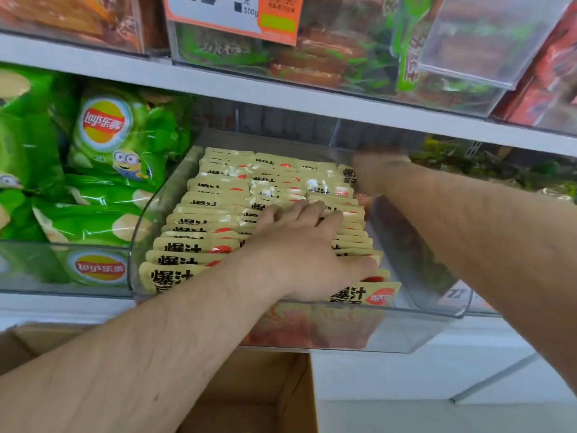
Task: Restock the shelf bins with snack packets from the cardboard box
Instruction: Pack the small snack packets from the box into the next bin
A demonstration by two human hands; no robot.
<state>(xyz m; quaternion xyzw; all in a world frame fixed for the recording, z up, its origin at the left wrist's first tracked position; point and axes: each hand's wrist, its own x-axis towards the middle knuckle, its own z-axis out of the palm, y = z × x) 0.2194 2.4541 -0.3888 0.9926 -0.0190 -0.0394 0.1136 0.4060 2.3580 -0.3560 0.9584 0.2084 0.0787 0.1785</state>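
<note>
The clear bin is the landmark. Above it, a grey shelf edge caps the opening, leaving a gap over the bin's far end. Inside, yellow packets stand in tight rows wall to wall. The left hand lies flat on the near rows; the right hand, blurred, seems to fill the far right corner. Left of the bin, green chip bags crowd its wall. Below it, the cardboard box stands open.

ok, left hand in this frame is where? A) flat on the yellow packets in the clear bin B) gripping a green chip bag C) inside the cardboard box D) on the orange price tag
A: the left hand lies with spread fingers pressing on the rows of yellow packets in the clear bin.
</note>
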